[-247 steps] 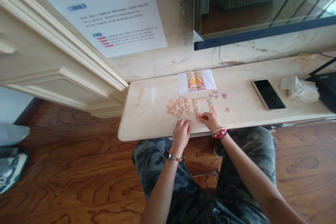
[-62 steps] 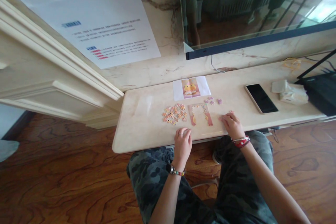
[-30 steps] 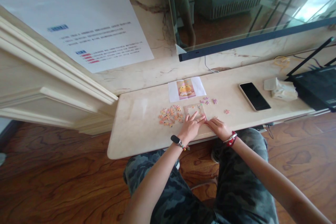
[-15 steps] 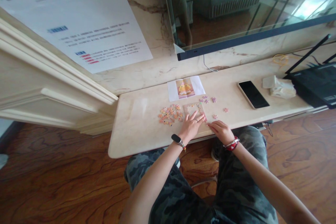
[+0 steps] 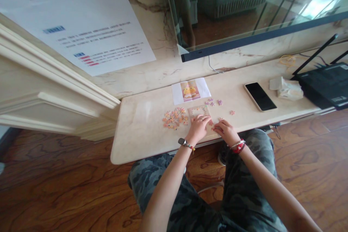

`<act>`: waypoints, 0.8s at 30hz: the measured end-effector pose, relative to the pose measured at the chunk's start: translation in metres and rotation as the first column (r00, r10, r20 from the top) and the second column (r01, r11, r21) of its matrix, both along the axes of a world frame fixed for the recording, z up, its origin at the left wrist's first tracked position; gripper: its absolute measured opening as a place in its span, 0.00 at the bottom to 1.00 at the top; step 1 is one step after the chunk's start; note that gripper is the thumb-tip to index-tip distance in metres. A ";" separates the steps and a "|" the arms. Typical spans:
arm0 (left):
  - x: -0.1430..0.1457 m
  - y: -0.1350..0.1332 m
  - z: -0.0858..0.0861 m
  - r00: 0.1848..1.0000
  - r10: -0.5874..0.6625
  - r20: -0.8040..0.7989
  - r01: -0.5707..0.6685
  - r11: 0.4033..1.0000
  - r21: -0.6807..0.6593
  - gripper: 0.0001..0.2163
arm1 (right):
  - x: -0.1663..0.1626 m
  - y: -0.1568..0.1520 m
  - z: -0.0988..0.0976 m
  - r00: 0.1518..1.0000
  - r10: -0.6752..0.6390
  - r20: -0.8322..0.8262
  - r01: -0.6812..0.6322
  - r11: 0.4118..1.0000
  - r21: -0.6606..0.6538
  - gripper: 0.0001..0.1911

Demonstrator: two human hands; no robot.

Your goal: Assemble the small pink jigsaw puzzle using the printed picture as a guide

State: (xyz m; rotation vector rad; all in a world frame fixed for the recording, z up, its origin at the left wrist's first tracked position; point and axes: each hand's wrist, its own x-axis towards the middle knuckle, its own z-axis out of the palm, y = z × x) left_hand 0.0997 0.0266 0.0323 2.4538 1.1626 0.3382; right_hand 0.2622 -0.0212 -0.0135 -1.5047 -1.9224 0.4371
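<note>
My left hand (image 5: 198, 128) rests on the near part of a small puzzle tray (image 5: 192, 110), its fingers stretched out and slightly bent. Puzzle pieces line the visible edges of this tray; my fingers cover its near side. Just right of it, my right hand (image 5: 227, 132) has its fingertips pinched together low over the table. Whatever lies between them is too small to make out. A heap of loose orange and yellow puzzle pieces (image 5: 174, 118) spreads left of the tray. Several purple pieces (image 5: 210, 102) lie beyond its right corner, and a pink piece (image 5: 232, 112) sits farther right.
Behind the tray lies a printed picture (image 5: 190, 91) of yellow figures. The narrow table (image 5: 136, 130) also holds a phone (image 5: 260, 96), a tissue pack (image 5: 289, 89) and a black router (image 5: 324, 83). A television (image 5: 244, 11) hangs above; a printed sheet (image 5: 108, 36) is on the wall.
My left fingers have drawn closer together and bent more over the tray. My right hand has shifted slightly, its fingertips still pinched. The whole view has moved a little.
</note>
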 end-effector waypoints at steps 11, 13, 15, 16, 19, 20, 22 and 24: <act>-0.061 -0.036 -0.008 0.912 0.358 0.203 -0.390 0.909 0.149 0.17 | -0.019 -0.002 0.010 1.000 0.018 0.026 -0.018 0.999 0.033 0.09; -0.071 -0.045 -0.012 0.905 0.388 0.173 -0.415 0.896 0.160 0.15 | -0.032 0.004 0.013 0.997 0.038 0.070 -0.041 0.998 0.037 0.10; -0.075 -0.052 -0.014 0.915 0.381 0.133 -0.399 0.904 0.155 0.14 | -0.045 0.009 0.015 0.994 0.056 0.098 -0.059 0.998 0.036 0.10; -0.075 -0.054 -0.014 0.919 0.375 0.119 -0.390 0.908 0.152 0.14 | -0.050 0.011 0.015 0.993 0.058 0.106 -0.062 0.997 0.035 0.10; -0.072 -0.059 -0.014 0.925 0.367 0.104 -0.379 0.913 0.151 0.14 | -0.059 0.014 0.014 0.990 0.039 0.137 -0.044 0.999 0.031 0.10; -0.070 -0.060 -0.014 0.925 0.366 0.102 -0.378 0.913 0.151 0.14 | -0.060 0.014 0.013 0.988 0.034 0.150 -0.039 0.999 0.028 0.11; -0.068 -0.061 -0.014 0.925 0.367 0.098 -0.378 0.913 0.150 0.13 | -0.060 0.012 0.012 0.987 0.039 0.157 -0.042 0.999 0.014 0.11; -0.067 -0.062 -0.015 0.924 0.370 0.099 -0.381 0.912 0.150 0.13 | -0.058 0.011 0.011 0.989 0.061 0.134 -0.061 0.998 0.002 0.09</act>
